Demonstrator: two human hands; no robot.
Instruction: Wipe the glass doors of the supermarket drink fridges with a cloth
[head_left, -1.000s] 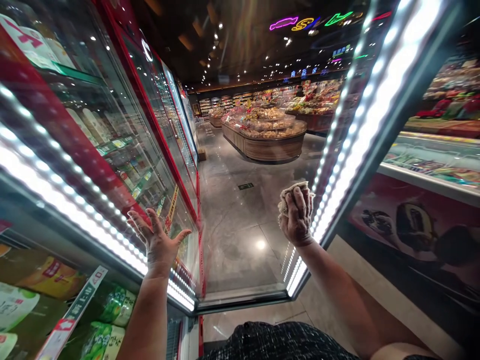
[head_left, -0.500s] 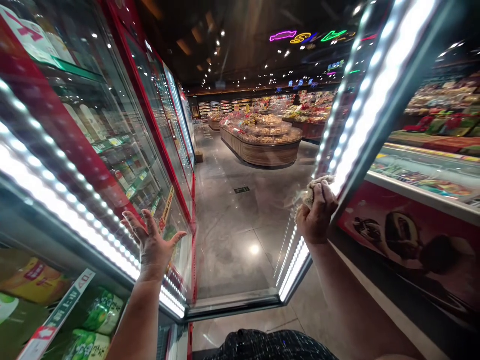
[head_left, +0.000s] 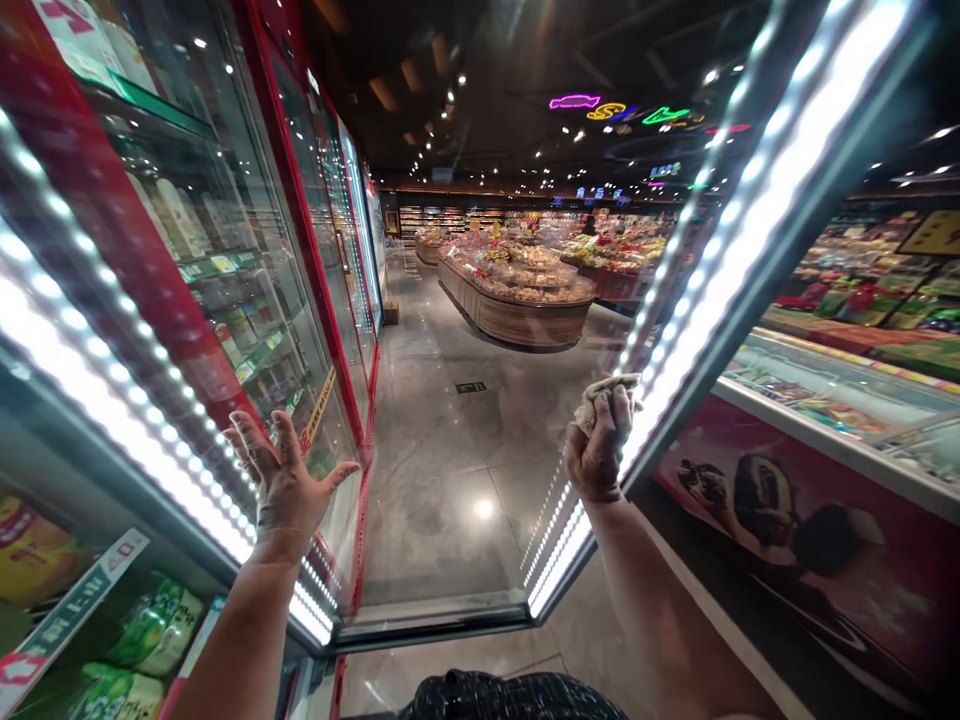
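I stand behind an open glass fridge door (head_left: 465, 480) and look through it down a shop aisle. My right hand (head_left: 600, 450) is closed round a crumpled beige cloth (head_left: 604, 392) and presses it on the glass next to the door's lit right edge (head_left: 720, 290). My left hand (head_left: 281, 485) is open with the fingers spread, held flat against the door's lit left edge (head_left: 150, 420) beside the fridge frame.
Fridge shelves with green and yellow packs (head_left: 142, 640) are at my lower left. Red-framed glass coolers (head_left: 300, 250) line the aisle's left side. A chest freezer (head_left: 832, 400) with a picture panel runs on the right. A wooden display island (head_left: 525, 300) stands beyond the grey floor.
My right hand with the cloth moved right and up along the glass to the lit edge, then back down and left. The left hand stayed spread at the left edge. The view shifted slightly.
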